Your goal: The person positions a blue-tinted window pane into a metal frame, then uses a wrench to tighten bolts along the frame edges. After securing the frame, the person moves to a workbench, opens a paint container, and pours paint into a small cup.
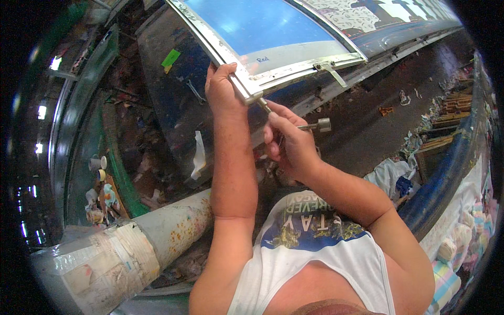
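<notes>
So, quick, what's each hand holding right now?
Left hand: closed, holding the silver frame near its corner.
Right hand: closed, holding a metal tool at that same corner.

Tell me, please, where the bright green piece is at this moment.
In the head view, the bright green piece is toward the upper left, on a dark flat surface, left of the silver frame and above-left of the left hand.

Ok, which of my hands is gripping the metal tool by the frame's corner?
Your right hand: it's closed around the metal tool, while your left hand holds the side of the frame.
</notes>
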Tool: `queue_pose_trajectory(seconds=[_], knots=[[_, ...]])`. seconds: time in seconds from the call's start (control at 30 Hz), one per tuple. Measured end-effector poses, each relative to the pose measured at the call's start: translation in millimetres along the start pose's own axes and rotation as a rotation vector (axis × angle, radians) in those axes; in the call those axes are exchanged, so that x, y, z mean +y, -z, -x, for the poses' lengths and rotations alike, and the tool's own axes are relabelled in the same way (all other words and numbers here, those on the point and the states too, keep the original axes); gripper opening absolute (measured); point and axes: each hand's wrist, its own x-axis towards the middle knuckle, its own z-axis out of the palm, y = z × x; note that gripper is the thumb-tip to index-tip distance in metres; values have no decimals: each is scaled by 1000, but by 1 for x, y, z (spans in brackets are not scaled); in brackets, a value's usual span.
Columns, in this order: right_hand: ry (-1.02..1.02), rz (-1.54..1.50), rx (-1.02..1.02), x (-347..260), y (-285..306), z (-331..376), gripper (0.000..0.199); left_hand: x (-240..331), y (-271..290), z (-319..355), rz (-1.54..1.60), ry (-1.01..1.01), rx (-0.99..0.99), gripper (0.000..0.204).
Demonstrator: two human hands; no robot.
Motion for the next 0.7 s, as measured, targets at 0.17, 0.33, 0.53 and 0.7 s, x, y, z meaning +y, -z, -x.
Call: queue_pose_trajectory(seconds=[0.17, 0.33, 0.53, 0.7], knots=[[-70, -264, -46, 3, -1, -1, 46, -1, 0, 11, -73, -45, 1, 68], [24, -22, -23, 7, 1, -2, 42, 3, -11, 26, -66, -75, -9, 82], [334, 350, -50, 22, 5, -9, 40, 13, -19, 33, -35, -31, -13, 87], [453, 582, -74, 25, 19, -16, 40, 9, -15, 33, -16, -22, 10, 89]])
